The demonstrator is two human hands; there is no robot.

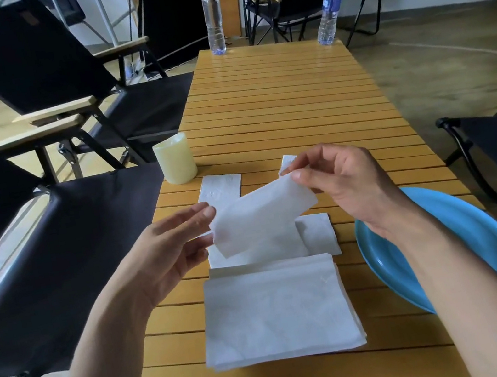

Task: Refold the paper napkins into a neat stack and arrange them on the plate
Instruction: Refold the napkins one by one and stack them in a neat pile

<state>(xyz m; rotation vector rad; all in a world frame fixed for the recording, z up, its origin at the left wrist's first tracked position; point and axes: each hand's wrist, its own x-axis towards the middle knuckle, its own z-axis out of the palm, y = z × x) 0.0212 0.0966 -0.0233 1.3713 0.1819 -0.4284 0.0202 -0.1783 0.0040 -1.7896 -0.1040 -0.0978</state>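
plate (483, 246): partly hidden | far napkin (288, 160): mostly behind right hand (349, 183)

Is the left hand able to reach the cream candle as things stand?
Probably yes, once freed: the left hand pinches the held napkin together with the right hand, and nothing stands between it and the candle.

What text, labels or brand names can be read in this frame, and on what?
Nothing is legible as words.
On the right water bottle: a blue label, its print too blurred to read.
On the left water bottle: no readable label.
On the chair tag: small and brown, too small to read.
On the folded napkin by the candle: faint embossing, no words.
On the held napkin: no print.
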